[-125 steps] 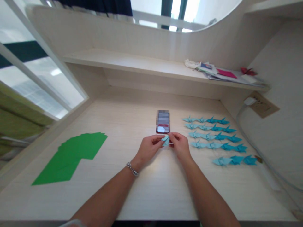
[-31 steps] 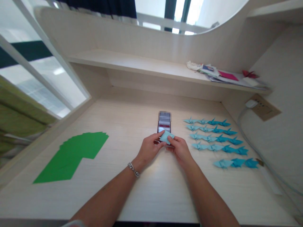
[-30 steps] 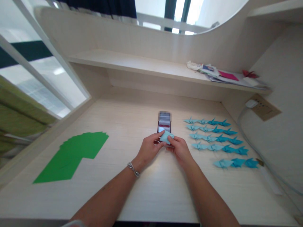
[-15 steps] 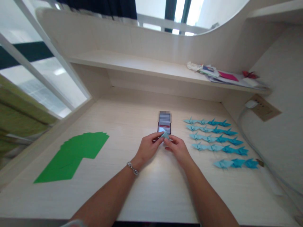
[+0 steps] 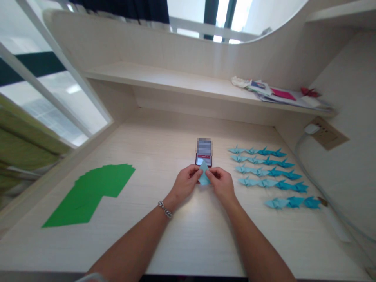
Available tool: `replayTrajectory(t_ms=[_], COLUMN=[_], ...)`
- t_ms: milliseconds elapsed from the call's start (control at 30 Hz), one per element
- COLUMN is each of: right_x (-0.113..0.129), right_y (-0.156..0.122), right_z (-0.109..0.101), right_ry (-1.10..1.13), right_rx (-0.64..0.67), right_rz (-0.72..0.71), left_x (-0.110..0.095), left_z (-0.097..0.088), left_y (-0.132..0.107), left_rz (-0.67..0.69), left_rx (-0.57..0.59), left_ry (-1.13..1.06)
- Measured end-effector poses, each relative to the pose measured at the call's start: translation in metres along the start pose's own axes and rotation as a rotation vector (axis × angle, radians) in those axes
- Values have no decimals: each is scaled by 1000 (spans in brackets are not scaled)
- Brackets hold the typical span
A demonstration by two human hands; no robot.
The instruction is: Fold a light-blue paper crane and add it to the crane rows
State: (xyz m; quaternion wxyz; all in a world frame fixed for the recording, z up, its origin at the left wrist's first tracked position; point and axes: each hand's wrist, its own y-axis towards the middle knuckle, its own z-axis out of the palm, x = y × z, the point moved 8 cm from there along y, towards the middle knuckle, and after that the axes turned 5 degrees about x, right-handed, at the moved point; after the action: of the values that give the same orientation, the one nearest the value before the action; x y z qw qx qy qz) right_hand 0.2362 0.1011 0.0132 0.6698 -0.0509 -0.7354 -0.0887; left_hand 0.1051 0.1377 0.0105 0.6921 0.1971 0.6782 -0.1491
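A small light blue folded paper [image 5: 203, 175], pointed at its top, is pinched between both my hands just above the desk [image 5: 164, 145]. My left hand [image 5: 184, 183] grips its left edge with thumb and fingers closed; a metal bracelet sits on that wrist. My right hand [image 5: 221, 183] pinches the right edge the same way. Right behind the paper lies a phone [image 5: 203, 154] with a lit screen.
Several finished blue paper cranes [image 5: 268, 172] lie in rows to the right. A fanned stack of green paper sheets [image 5: 91, 192] lies on the left. The shelf holds papers and a red item [image 5: 279, 94]. A plug and cable [image 5: 311, 128] run down the right wall.
The paper has been turned and refolded between my fingers: a flattish diamond a second ago, now a narrow upright pointed shape. Both hands stayed in place near the phone.
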Motion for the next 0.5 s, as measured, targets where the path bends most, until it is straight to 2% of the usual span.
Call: replayTrajectory(t_ms=[100, 200, 333, 500], right_x=[-2, -11, -16, -18], right_y=[-1, -2, -2, 0], right_z=[-3, 0, 5, 6], right_ry=[20, 163, 297, 354], right_rx=[-52, -26, 43, 75], right_rz=[24, 114, 189, 199], left_x=[12, 22, 27, 24], left_z=[3, 1, -4, -2], left_y=[0, 0, 0, 1], left_rz=[-98, -159, -174, -149], left_rx=[-20, -64, -118, -92], left_ry=[-170, -293, -372, -442])
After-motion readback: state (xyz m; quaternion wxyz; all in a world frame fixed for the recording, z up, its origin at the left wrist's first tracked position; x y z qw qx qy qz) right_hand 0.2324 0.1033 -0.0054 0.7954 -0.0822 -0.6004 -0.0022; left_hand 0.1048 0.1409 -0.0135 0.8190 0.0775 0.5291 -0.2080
